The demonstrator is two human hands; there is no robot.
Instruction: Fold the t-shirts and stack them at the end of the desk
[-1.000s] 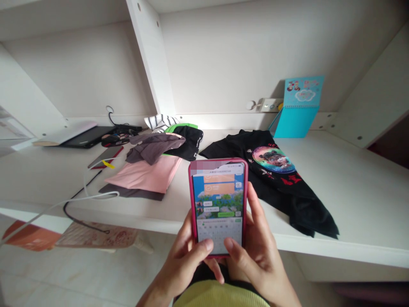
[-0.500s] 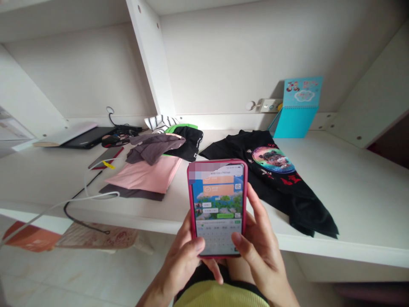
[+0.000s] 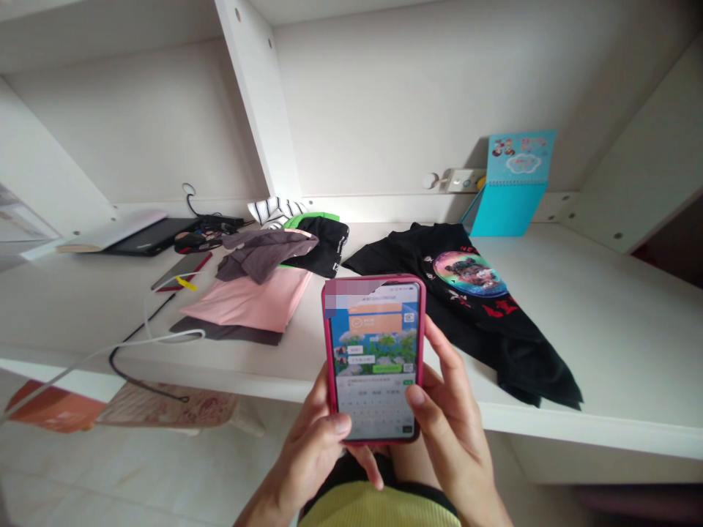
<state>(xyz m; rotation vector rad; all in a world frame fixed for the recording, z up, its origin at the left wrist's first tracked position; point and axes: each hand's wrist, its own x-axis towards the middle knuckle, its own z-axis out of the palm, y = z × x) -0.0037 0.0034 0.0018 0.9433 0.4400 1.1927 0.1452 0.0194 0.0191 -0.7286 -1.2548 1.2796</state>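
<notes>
The left hand [image 3: 307, 443] and right hand [image 3: 451, 439] are curled around opposite edges of a magenta-cased smartphone [image 3: 378, 355], thumbs [image 3: 339, 424] over its lower part, holding it on the near side of the counter [image 3: 631, 322]. Its lit screen faces the wearer, showing a chat page above a keyboard.

White tabletop [image 3: 631, 322] with flat back panel [image 3: 384, 110], upright divider [image 3: 255, 110] left of centre, side panel [image 3: 631, 168] at right, round fastener caps [image 3: 618, 236] on panels, socket unit [image 3: 466, 180] low on back panel, pale tiled floor [image 3: 165, 483], floral-patterned seat [image 3: 165, 404] below front edge, soft diffuse light, upper right corner shaded.
</notes>
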